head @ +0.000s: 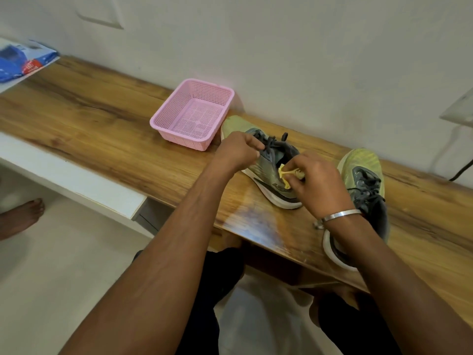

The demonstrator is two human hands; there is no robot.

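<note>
Head view | left hand pinches dark lace of green-grey mesh running shoe on wooden bench | right hand grips crumpled yellow cloth against shoe's collar | pink plastic mesh basket just beside toe.

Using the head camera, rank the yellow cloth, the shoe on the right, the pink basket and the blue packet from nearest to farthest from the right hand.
1. The yellow cloth: pinched in the right hand itself.
2. The shoe on the right: just beside the hand, on its right.
3. The pink basket: farther left, near the wall.
4. The blue packet: at the far left end.
</note>
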